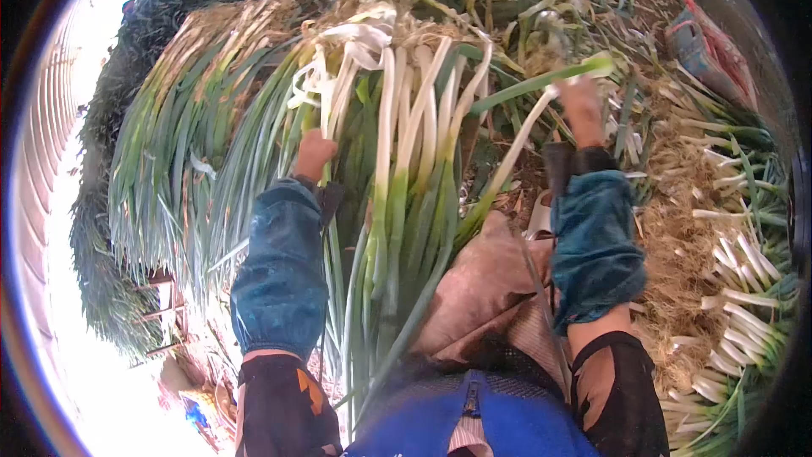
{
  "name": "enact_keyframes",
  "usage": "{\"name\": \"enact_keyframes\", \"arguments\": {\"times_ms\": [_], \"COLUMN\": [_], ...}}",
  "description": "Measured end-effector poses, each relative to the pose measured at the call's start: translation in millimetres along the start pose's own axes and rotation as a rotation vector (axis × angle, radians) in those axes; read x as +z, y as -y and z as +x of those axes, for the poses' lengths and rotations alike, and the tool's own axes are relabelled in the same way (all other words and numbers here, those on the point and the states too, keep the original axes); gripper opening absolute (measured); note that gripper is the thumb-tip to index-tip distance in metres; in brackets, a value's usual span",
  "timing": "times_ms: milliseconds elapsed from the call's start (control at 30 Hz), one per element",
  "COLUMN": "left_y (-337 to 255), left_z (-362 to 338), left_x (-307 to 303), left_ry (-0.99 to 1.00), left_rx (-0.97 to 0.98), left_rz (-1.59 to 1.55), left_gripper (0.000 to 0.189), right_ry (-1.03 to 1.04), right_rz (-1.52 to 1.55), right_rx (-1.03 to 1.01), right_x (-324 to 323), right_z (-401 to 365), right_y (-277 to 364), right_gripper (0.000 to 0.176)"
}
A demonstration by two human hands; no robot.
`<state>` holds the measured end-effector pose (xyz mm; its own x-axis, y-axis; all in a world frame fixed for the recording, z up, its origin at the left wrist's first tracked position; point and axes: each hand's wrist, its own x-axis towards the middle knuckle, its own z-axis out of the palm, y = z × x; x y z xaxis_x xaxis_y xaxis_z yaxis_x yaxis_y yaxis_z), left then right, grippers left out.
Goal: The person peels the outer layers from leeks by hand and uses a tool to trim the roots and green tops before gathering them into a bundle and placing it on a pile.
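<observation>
My left hand (315,152) is closed in a fist among long green onions, with a pale green stalk showing just above it. My right hand (582,106), slightly smeared by motion, is closed at the white end of a slanting green onion (518,148). A loose green leaf (541,80) crosses at the same fingers. Between my hands lies a bunch of green onions (406,135), white ends away from me and green tops towards my lap. Peeled white skins (359,38) curl over the bunch's far end.
Unpeeled green onions (186,118) with roots are heaped at the left. On the right, trimmed green onions (748,322) lie beside a strip of cut roots (677,262). Leaf scraps (524,0) cover the ground ahead. A bag with red netting (715,51) sits at the far right.
</observation>
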<state>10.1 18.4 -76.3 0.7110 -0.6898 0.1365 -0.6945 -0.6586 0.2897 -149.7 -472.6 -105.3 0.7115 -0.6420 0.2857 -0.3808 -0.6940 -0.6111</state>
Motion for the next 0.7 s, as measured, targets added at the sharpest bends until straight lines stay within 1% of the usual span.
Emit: {"name": "enact_keyframes", "arguments": {"times_ms": [33, 67, 133, 167, 233, 300, 333, 400, 433, 467, 500, 533, 600, 633, 667, 700], "left_y": [9.5, 6.4, -24.7, -37.2, -30.4, -2.1, -8.5, -24.7, -30.4, -34.8, -38.8, -40.6, -29.2, -30.1, -31.6, -43.5], "left_z": [5.5, 10.8, 11.5, 6.4, -9.5, -18.1, -15.4, -12.8, -8.8, -5.3, -4.1, -2.2, 0.7, 1.7, 1.3, 7.3], "left_x": [12.5, 30.2, 24.2, 16.8, 21.4, 49.1, 51.3, 54.9, 54.7, 52.5, 50.5, 50.6, 55.6, 52.5, 49.7, 37.7], "left_ry": [0.033, -0.020, -0.066, -0.088, -0.033, -0.087, -0.128, -0.181, -0.214, -0.217, -0.216, -0.212, -0.181, -0.166, -0.130, -0.103], "left_rx": [0.266, -0.326, -0.394, -0.430, -0.242, -0.179, -0.192, -0.324, -0.390, -0.393, -0.399, -0.408, -0.403, -0.405, -0.451, -0.498], "left_rz": [0.345, 0.078, 0.057, 0.052, 0.085, 0.085, 0.114, 0.124, 0.129, 0.159, 0.190, 0.219, 0.170, 0.146, 0.064, -0.014], "left_gripper": [0.015, 0.017, 0.019, 0.019, 0.021, 0.021, 0.018, 0.017, 0.016, 0.017, 0.017, 0.017, 0.020, 0.022, 0.023, 0.025], "right_ry": [0.063, 0.124, 0.285, 0.327, 0.573, 0.803, 0.826, 0.805, 0.841, 0.875, 0.890, 0.881, 0.895, 0.900, 0.894, 0.968], "right_rz": [-0.022, -0.040, -0.032, -0.056, -0.273, -0.649, -0.826, -0.837, -0.747, -0.653, -0.410, -0.158, 0.031, 0.071, 0.115, 0.077], "right_rx": [-0.068, -0.136, -0.018, -0.017, -0.104, -0.422, -0.649, -0.609, -0.542, -0.476, -0.099, 0.272, -0.299, -0.484, -0.668, -0.608], "right_x": [5.7, 11.2, -1.3, 0.8, 33.1, 88.5, 98.7, 88.2, 99.5, 132.5, 191.8, 231.5, 223.9, 221.3, 218.1, 198.3], "right_z": [-8.9, -18.1, -38.8, -47.6, -60.1, -78.0, -88.6, -109.5, -124.0, -144.2, -173.9, -194.9, -202.9, -203.1, -203.4, -199.0], "right_y": [-3.4, -6.5, 32.0, 37.1, 14.1, -20.4, -19.7, 15.6, 9.5, -5.8, -43.2, -79.0, -104.8, -109.0, -112.7, -93.6], "right_gripper": [0.043, 0.045, 0.040, 0.037, 0.022, 0.015, 0.014, 0.015, 0.014, 0.014, 0.014, 0.018, 0.025, 0.034, 0.044, 0.035]}}
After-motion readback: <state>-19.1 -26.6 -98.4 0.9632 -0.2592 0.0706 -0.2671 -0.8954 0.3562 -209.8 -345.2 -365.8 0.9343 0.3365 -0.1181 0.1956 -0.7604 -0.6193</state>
